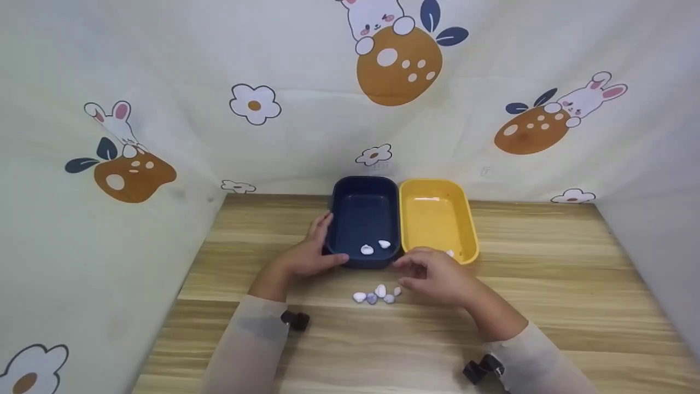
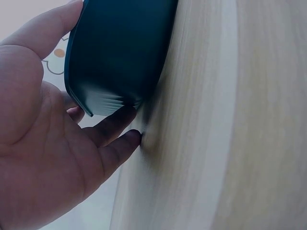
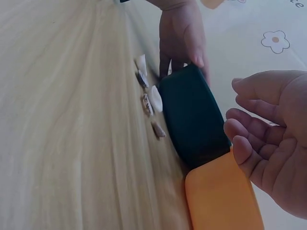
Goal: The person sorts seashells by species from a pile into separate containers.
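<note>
My left hand (image 1: 310, 253) rests against the near left corner of a dark blue bin (image 1: 334, 219), thumb on its front rim and fingers stretched along its left side. In the left wrist view the bin's outer wall (image 2: 120, 48) stands between thumb and fingers. Two white seashells (image 1: 367, 249) lie inside it. Over the near edges of both bins hovers my right hand (image 1: 440, 276), its fingers loosely bent with nothing between them in the right wrist view. A yellow bin (image 1: 473, 235) touches the blue one; a white piece (image 1: 449, 253) shows inside, partly hidden by the hand.
Several small seashells (image 1: 381, 290), white, greyish and brownish, lie grouped on the wooden table (image 1: 383, 350) in front of the bins. Behind the bins hangs a cloth (image 1: 306, 148) printed with rabbits and flowers, which also covers both sides.
</note>
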Motion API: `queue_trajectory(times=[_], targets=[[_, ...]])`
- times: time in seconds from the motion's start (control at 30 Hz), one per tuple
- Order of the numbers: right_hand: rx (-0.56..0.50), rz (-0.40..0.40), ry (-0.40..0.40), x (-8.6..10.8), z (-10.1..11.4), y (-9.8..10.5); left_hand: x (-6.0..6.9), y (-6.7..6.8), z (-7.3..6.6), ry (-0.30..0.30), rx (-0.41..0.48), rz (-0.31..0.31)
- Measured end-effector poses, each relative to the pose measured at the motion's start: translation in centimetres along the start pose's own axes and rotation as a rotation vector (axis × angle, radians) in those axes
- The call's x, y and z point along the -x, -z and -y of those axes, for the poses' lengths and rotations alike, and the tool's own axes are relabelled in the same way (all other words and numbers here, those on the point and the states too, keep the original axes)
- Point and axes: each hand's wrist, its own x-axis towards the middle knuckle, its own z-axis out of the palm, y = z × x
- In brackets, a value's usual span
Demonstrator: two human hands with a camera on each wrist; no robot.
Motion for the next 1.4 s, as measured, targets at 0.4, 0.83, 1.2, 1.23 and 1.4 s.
queue_trajectory(times=[0.4, 0.83, 1.2, 1.23, 1.4], targets=[[0.014, 0.124, 0.078, -0.1, -0.8, -1.6, 0.2, 0.0, -0.2, 0.012, -0.032, -0.003], [0.101, 0.167, 0.063, -0.3, -2.1, -2.9, 0.1, 0.0, -0.2, 0.004, -0.032, -0.002], [0.163, 0.138, 0.087, -0.4, -2.4, -3.6, 0.0, 0.1, -0.1, 0.004, -0.038, 0.004], [0.162, 0.138, 0.084, -0.4, -2.4, -3.6, 0.1, 0.1, -0.1, 0.005, -0.038, 0.003], [0.158, 0.145, 0.077, -0.4, -2.3, -3.7, 0.2, 0.1, -0.1, 0.012, -0.032, 0.004]])
